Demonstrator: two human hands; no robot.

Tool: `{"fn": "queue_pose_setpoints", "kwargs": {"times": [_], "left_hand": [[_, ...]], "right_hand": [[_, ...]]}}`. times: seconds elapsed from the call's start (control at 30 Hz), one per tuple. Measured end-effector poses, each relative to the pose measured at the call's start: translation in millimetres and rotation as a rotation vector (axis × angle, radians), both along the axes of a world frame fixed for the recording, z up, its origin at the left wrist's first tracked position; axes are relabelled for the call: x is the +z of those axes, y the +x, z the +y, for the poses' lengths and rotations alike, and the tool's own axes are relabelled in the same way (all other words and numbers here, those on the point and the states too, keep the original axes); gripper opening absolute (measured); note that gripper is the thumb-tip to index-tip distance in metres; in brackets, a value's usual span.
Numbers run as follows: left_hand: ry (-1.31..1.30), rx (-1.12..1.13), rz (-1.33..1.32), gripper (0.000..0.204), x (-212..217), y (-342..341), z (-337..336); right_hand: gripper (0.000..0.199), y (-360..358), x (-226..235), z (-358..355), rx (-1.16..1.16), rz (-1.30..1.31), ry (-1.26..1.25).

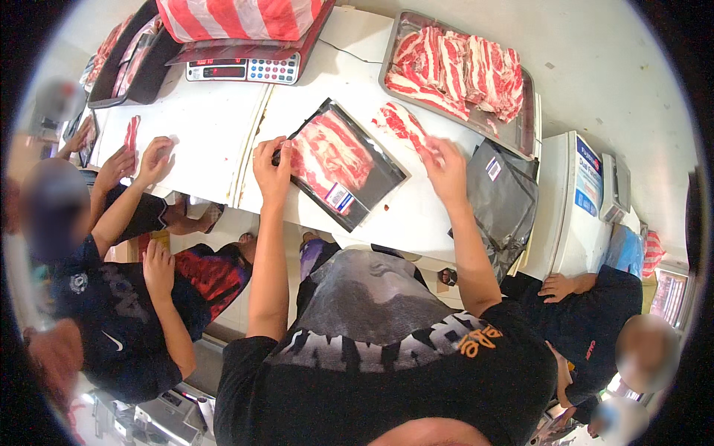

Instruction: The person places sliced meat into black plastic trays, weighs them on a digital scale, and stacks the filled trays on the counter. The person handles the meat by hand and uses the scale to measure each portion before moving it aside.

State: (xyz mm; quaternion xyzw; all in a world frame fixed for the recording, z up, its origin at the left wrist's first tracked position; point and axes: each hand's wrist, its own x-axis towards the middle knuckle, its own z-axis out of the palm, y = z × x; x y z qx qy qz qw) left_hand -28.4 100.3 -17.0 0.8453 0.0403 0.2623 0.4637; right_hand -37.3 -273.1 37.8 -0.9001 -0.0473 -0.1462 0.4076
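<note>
Meat slice (402, 125) in curled right fingers (442, 155)

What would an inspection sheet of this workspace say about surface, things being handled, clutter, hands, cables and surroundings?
Surface: white worktop, a seam running across it.
Things being handled: black pack of sliced meat, labelled; meat slice beside it.
Clutter: scale under a striped bag; tray of meat slices; black bags at right.
Hands: left hand pinches the pack's left corner; right hand holds the slice's near end.
Cables: one thin dark cable near the scale; its ends are unclear.
Surroundings: people at left and right; white cabinet at right.
</note>
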Motion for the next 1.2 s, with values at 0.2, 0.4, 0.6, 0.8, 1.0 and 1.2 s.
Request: {"fn": "queue_pose_setpoints", "kwargs": {"times": [0.2, 0.4, 0.6, 0.8, 1.0, 1.2], "left_hand": [[0.022, 0.001, -0.012, 0.019, 2.4, 2.1, 0.8], [-0.019, 0.023, 0.012, 0.018, -2.6, -1.6, 2.8], [0.053, 0.004, -0.017, 0.019, -1.4, -0.2, -0.7], [0.023, 0.018, 0.017, 0.018, 1.5, -1.6, 3.4], [-0.232, -0.093, -0.062, 0.027, 62.7, -20.6, -60.9], [-0.413, -0.471, 0.074, 0.055, 139.6, -31.7, -161.2]], "right_hand": [[0.056, 55.4, -15.9, -2.7, 0.02, 0.166, -0.285], [0.062, 75.3, 9.1, 1.0, 0.052, 0.605, -0.187], [0.053, 64.9, -18.6, 10.7, 0.114, 0.105, -0.161], [0.041, 61.3, 14.4, 7.6, 0.282, 0.347, 0.014], [0.045, 26.5, 57.2, -5.6, 0.278, 0.2, 0.527], [0.039, -15.0, 92.2, 31.9, 0.256, 0.248, 0.626]]}}
